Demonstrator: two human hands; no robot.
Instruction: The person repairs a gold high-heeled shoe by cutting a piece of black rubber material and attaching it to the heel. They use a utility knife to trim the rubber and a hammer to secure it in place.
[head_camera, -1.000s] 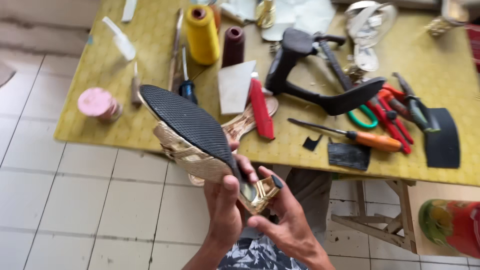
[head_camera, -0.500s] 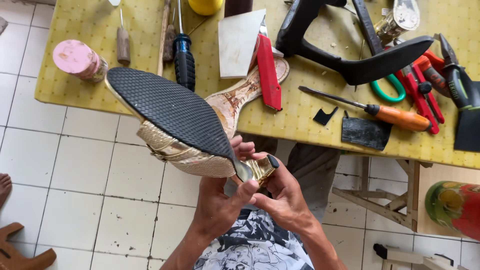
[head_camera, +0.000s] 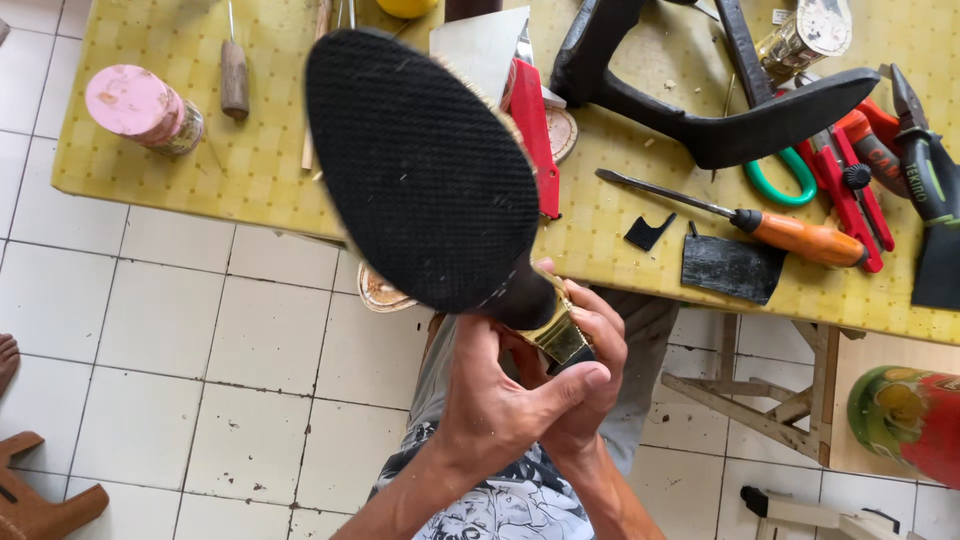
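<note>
Shoe (head_camera: 425, 165) with black textured sole and gold heel, both hands' grip closed round heel

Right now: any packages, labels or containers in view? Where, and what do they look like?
Pink-lidded jar: table's left end, lying tilted, round.
Glass jar with printed round lid: table top right, on its side.
Green-red-yellow printed container: floor, lower right, rounded.
No screens or signs.

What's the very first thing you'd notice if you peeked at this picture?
The big black textured rubber shoe sole, held up close in the middle by the left hand and right hand clasped around its gold heel end. Behind it, on the yellow checked table, stand a black iron shoe last and an orange-handled screwdriver.
</note>
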